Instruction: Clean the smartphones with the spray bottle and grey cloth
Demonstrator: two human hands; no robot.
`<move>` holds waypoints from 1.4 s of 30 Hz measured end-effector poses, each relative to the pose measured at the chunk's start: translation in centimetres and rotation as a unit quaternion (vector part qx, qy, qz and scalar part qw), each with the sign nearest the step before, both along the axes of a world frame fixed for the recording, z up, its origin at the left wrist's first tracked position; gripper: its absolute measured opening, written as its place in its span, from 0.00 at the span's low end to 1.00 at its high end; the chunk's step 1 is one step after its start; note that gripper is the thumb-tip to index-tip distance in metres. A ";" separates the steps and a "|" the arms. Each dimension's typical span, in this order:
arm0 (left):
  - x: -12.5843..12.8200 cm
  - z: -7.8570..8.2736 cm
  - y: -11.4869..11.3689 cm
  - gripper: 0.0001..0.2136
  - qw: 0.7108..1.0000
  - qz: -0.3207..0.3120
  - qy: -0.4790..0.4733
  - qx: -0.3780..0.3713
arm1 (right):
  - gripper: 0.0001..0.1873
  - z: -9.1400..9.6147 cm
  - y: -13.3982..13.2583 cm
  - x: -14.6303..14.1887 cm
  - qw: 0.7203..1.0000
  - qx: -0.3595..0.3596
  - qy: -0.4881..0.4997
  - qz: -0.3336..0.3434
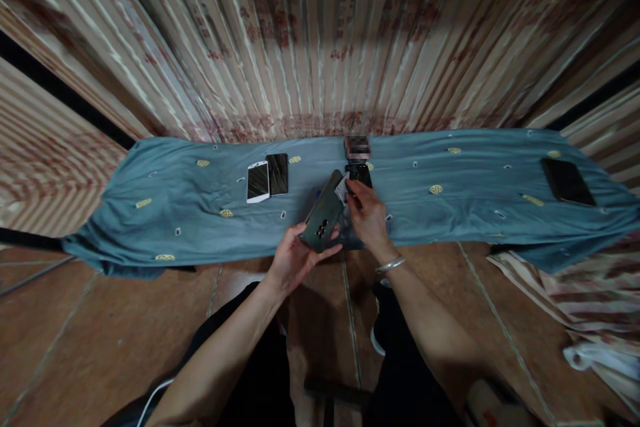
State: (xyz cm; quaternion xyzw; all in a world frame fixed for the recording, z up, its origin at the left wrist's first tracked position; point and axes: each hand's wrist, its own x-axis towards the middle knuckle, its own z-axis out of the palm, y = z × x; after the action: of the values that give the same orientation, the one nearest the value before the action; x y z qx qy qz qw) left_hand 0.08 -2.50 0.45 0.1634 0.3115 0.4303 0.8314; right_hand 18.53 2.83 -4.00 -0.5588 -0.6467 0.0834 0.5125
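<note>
My left hand (295, 257) grips the lower end of a dark green smartphone (324, 213), its back with the round camera lenses facing up. The phone is tilted above the cloth. Against the phone's right edge, my right hand (367, 208) pinches a thin whitish piece, perhaps a cloth or wipe (342, 188). A silver bangle sits on my right wrist. Just beyond the right fingers lies a black phone-like object (359, 174), with a blurred-out item (357, 147) behind it.
A blue-green patterned cloth (435, 213) covers the narrow table. Left of centre lie a white phone (258, 182) and a black phone (277, 173) side by side. A dark tablet-like device (568, 181) rests at the right end. Striped curtains (310, 47) hang behind.
</note>
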 end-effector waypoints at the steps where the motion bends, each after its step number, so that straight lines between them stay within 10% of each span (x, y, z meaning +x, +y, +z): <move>1: 0.0 0.0 0.0 0.16 1.000 0.000 -0.001 0.000 | 0.18 0.0 0.0 0.0 1.000 -0.008 0.021 0.000; 10: 0.1 0.1 -0.3 0.18 1.000 -0.023 -0.009 0.011 | 0.17 0.1 0.9 -0.2 0.971 -0.105 0.215 -0.002; 31: -0.2 -0.3 1.1 0.12 0.998 0.051 0.016 0.017 | 0.22 1.7 -4.5 -5.1 0.992 -0.003 -0.066 0.112; 42: 1.0 -1.4 -0.7 0.16 0.997 -0.029 0.040 0.062 | 0.22 1.9 -1.3 -1.2 0.998 0.001 -0.055 0.025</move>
State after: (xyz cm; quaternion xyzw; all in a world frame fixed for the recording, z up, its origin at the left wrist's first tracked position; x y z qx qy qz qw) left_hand 1.04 -3.17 -0.93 0.2404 0.3120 0.4173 0.8190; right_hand 17.32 1.52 -2.08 -0.5458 -0.6879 0.0644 0.4740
